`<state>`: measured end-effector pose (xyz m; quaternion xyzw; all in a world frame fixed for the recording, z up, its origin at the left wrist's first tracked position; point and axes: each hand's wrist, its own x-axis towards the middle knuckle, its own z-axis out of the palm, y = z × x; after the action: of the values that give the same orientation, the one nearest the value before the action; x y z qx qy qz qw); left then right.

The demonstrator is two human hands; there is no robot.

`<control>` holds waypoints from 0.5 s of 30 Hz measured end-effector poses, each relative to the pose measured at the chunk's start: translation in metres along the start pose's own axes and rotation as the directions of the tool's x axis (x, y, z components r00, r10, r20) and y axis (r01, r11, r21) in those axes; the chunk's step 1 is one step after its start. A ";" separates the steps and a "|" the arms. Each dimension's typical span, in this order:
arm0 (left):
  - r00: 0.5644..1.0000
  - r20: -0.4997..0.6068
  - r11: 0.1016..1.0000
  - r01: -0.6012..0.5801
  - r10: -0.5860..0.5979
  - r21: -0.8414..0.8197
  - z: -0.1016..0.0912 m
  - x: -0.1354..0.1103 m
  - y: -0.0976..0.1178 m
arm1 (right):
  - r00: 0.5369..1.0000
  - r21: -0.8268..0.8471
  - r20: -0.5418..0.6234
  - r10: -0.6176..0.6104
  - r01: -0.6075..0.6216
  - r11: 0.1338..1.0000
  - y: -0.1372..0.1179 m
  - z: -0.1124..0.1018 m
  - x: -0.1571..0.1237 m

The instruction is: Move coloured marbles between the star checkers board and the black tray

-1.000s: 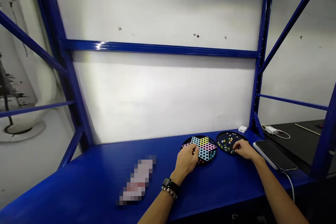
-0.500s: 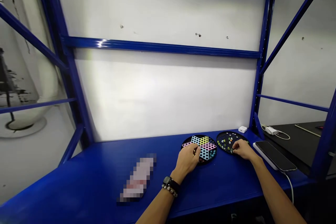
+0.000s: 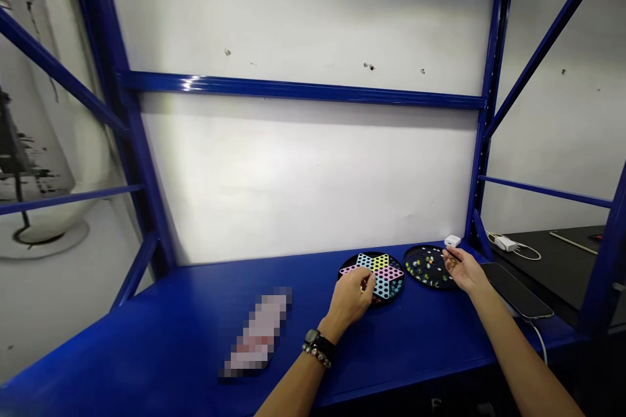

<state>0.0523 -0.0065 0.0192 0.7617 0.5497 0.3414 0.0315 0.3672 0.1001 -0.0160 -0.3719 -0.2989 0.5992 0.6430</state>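
Note:
A round black Chinese checkers board [image 3: 379, 272] with a pastel star of holes lies on the blue shelf [image 3: 195, 332]. My left hand [image 3: 353, 298] rests at its near left edge, fingers pinched over the board on something too small to name. Right of the board sits a round black tray [image 3: 426, 267] of several coloured marbles. My right hand [image 3: 462, 268] is lifted at the tray's right rim, fingertips pinched together with a small marble-like thing between them.
A phone [image 3: 516, 291] on a cable lies right of my right hand. A small white box [image 3: 452, 241] sits behind the tray, and a white charger [image 3: 505, 243] rests on the black table. A blurred oblong object [image 3: 258, 333] lies left. Blue rack posts [image 3: 482, 143] frame the shelf.
My right hand has lifted off the marble tray and drawn to its right rim, now pinched. My left hand has stayed at the board's edge.

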 end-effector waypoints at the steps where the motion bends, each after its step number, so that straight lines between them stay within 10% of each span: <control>1: 1.000 0.000 1.000 -0.006 0.006 0.000 0.000 0.000 0.000 | 1.000 -0.011 0.000 0.007 -0.007 1.000 0.001 0.000 0.000; 5: 0.999 0.018 0.999 -0.027 0.027 0.024 0.000 0.000 0.001 | 0.987 -0.455 0.004 -0.160 0.145 0.879 0.010 0.004 -0.005; 8: 0.999 0.026 0.999 -0.035 0.034 0.031 0.002 0.000 0.000 | 0.947 -0.885 0.135 -0.293 0.248 0.394 0.020 0.011 -0.012; 11: 0.999 0.018 0.999 -0.046 0.045 0.022 0.002 0.000 -0.001 | 0.944 -0.967 0.245 -0.220 0.253 0.012 0.029 0.019 -0.019; 15: 0.999 0.012 0.999 -0.051 0.051 0.013 0.002 0.000 0.000 | 0.959 -0.962 0.255 -0.120 0.239 -0.136 0.036 0.024 -0.022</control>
<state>0.0533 -0.0061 0.0178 0.7777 0.5322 0.3340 0.0210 0.3257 0.0811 -0.0315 -0.6556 -0.7167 0.0985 0.2164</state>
